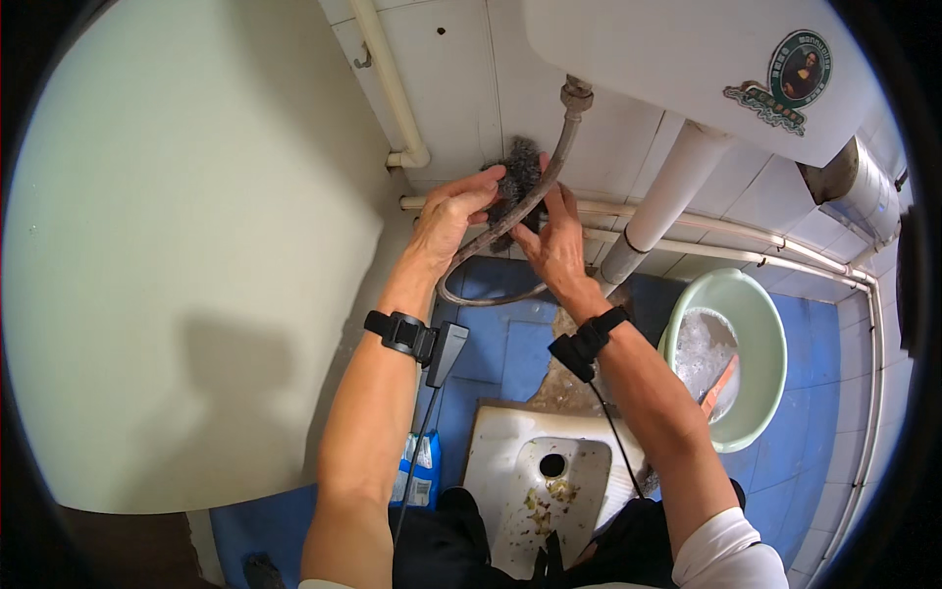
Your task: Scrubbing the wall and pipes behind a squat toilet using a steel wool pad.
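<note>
A wad of dark grey scouring wool (521,166) lies against a braided flexible hose (563,147), partly behind it. The fingers and thumb of my left hand (445,221) pinch the wool's left edge. On the other side, my right hand (556,247) holds the wool's right part close to the hose, its fingertips partly hidden. From a fitting under the white cistern (647,59), the hose curves down and loops back under my right wrist. A black strap with a small device and cable is on each wrist.
To the right stands a pale green bucket (765,368) with foamy water and an orange strip (721,386). A soiled squat toilet (497,449) lies below my arms. White pipes (692,221) run along the tiled wall. A large pale panel (184,221) fills the left. A blue packet (423,471) is near my foot.
</note>
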`<state>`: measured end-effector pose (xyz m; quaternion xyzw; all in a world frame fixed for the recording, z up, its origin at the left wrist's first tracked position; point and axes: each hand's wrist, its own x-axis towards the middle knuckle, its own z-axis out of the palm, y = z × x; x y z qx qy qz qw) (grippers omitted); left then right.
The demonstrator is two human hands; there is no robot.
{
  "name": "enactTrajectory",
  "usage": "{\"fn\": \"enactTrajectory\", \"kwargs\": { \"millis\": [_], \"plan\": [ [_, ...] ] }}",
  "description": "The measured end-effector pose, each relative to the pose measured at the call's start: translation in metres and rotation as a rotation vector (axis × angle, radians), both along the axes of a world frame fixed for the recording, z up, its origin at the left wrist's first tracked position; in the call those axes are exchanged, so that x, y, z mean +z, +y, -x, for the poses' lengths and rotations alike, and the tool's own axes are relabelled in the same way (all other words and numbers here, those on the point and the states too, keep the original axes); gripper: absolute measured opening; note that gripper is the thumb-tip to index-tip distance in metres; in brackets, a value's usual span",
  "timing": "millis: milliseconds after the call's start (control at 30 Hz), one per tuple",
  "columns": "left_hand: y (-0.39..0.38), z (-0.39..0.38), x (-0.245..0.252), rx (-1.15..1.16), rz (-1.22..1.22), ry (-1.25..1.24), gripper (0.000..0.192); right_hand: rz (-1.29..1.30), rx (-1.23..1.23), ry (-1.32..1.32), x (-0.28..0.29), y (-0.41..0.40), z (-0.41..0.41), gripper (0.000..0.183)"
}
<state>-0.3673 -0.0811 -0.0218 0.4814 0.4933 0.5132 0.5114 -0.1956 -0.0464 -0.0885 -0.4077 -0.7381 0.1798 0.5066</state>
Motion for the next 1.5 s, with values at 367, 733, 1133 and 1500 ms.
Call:
{"fn": "enactTrajectory", "kwargs": {
  "millis": [367,733,1133,1500],
  "plan": [
    [-0.003,0.008,0.045,0.069,-0.392,-0.051,0.056,-0.522,-0.102,-0.045,0.062,0.048,0.035,0.075],
    [-0.002,0.012,0.055,0.653,-0.621,0.78,0.058,-1.014,-0.162,0.005,0.089,0.1,0.115,0.064],
    [0.006,0.025,0.026,0.506,-0.451,0.646,0.04,-0.916,-0.108,-0.253,0.06,0.082,0.091,0.052],
    [0.012,0.024,0.007,0.399,-0.289,0.624,0.052,-0.849,-0.018,-0.308,0.037,0.078,0.088,0.045]
  ]
}}
